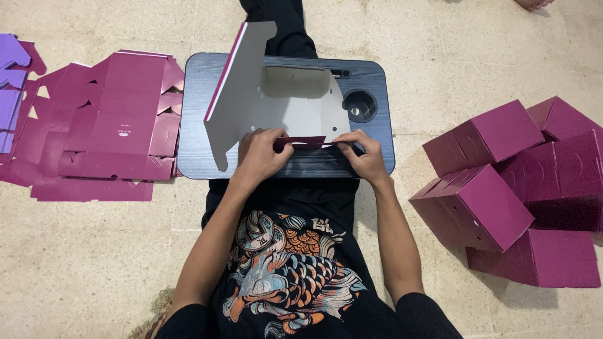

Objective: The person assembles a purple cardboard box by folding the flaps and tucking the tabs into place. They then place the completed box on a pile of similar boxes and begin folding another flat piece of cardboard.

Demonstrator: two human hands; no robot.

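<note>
A flat cardboard box blank [295,103], grey-white inside and magenta outside, lies partly folded on a dark lap tray [377,147]. Its left panel stands upright, and a back wall is raised. My left hand [259,156] and my right hand [363,154] both pinch the near magenta flap [301,142] of the blank, folding it along the tray's front edge. Both hands are closed on that flap, one at each end.
A pile of flat magenta box blanks [103,129] lies on the floor at the left, with purple blanks [9,75] beyond it. Several assembled magenta boxes [521,188] are heaped at the right. My legs run under the tray. A round cup hole [359,105] sits in the tray's right side.
</note>
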